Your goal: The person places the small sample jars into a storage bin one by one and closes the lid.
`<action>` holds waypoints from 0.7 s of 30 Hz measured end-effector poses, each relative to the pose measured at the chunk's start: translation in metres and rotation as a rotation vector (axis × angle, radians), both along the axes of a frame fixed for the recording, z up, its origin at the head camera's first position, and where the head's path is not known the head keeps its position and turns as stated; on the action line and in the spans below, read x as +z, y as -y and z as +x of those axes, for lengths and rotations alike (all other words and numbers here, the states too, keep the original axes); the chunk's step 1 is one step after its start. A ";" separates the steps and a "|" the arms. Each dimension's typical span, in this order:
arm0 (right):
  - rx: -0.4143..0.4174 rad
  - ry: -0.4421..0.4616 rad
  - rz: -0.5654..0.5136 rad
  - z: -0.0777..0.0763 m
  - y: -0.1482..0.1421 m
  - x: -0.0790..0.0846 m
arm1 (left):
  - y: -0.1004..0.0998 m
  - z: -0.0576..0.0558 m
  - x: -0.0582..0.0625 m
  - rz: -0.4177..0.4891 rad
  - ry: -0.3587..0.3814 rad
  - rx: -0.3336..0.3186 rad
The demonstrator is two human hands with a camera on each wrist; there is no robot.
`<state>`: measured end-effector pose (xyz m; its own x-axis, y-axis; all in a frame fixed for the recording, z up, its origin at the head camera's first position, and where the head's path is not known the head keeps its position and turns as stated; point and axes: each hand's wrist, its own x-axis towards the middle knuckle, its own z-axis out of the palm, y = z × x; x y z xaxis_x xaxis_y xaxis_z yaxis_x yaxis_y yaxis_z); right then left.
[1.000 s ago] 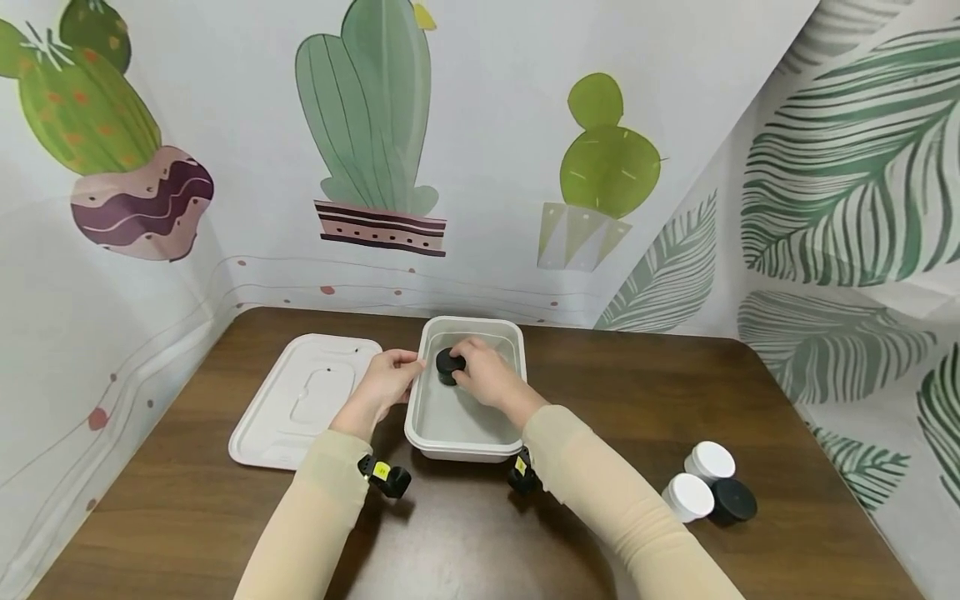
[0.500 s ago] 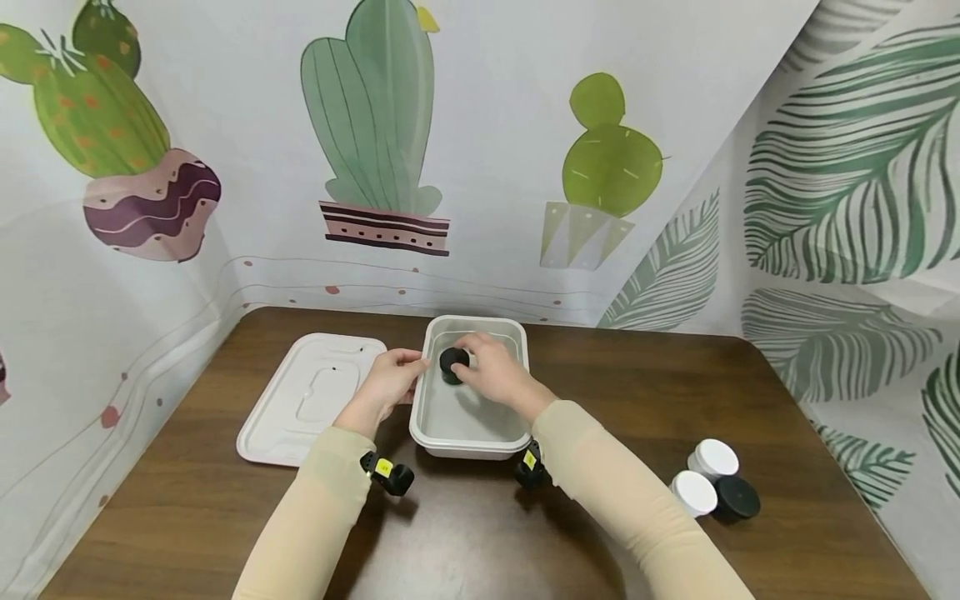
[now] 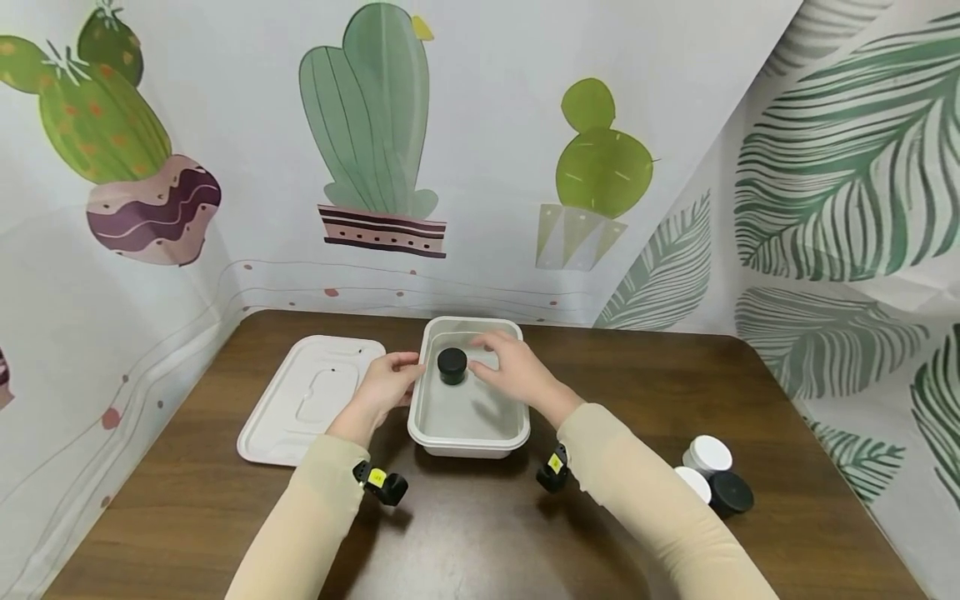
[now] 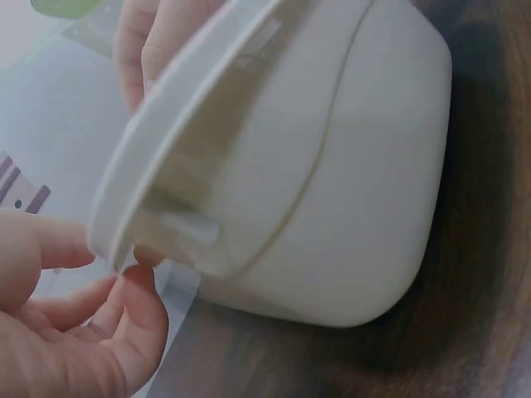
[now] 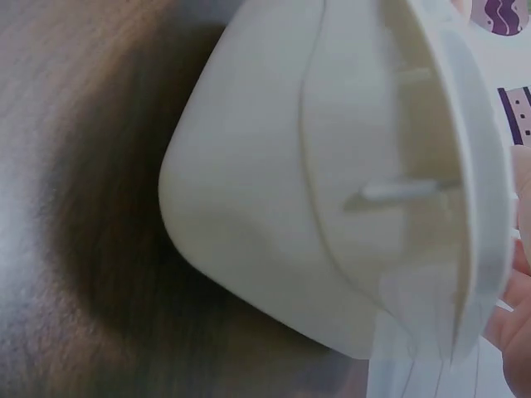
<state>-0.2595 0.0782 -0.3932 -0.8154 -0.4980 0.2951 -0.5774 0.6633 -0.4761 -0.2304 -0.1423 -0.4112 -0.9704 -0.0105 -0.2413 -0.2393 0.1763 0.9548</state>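
A white rectangular plastic box [image 3: 468, 442] stands on the table with its top uncovered. Inside it, toward the far left, sits a small black lidded jar [image 3: 452, 365], upright. My left hand [image 3: 384, 385] grips the box's left rim between thumb and fingers; the left wrist view shows the fingertips [image 4: 141, 311] curled under that rim. Over the box's right half hovers my right hand [image 3: 517, 371], thumb and fingers spread apart with nothing between them, just right of the black jar. In the right wrist view the box wall [image 5: 249, 166] covers most of that hand.
Left of the box lies a flat white lid [image 3: 300, 408]. On the right side of the table stand a white jar [image 3: 707, 455], a second white jar [image 3: 693, 483] and a black jar [image 3: 731, 493], close together. A patterned cloth wall [image 3: 495, 167] rises behind the table.
My right hand has let go of the black jar and drawn back to the right, leaving the jar in the box. My left hand keeps its hold on the rim.
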 end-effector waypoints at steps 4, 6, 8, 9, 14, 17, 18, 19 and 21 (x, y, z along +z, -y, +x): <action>0.009 -0.006 -0.029 0.003 -0.007 0.001 | -0.001 0.004 0.001 -0.016 -0.013 -0.003; 0.013 -0.002 -0.043 0.005 -0.010 0.002 | -0.003 0.006 0.001 -0.017 -0.022 -0.004; 0.015 0.005 -0.059 0.006 -0.013 0.002 | -0.003 0.007 0.002 -0.016 -0.028 -0.003; 0.016 0.010 -0.069 0.007 -0.014 0.002 | -0.003 0.008 0.002 -0.014 -0.029 -0.002; 0.015 0.041 -0.108 0.010 -0.022 0.003 | -0.002 0.009 0.001 -0.015 -0.034 -0.007; 0.006 0.047 -0.119 0.013 -0.028 0.002 | -0.002 0.009 0.000 -0.006 -0.032 -0.008; 0.003 0.048 -0.120 0.014 -0.030 0.003 | -0.002 0.009 0.000 -0.005 -0.031 -0.010; 0.001 0.050 -0.124 0.015 -0.033 0.003 | -0.002 0.008 0.000 -0.005 -0.031 -0.011; -0.006 0.051 -0.123 0.016 -0.038 0.003 | -0.002 0.008 0.001 -0.003 -0.033 -0.014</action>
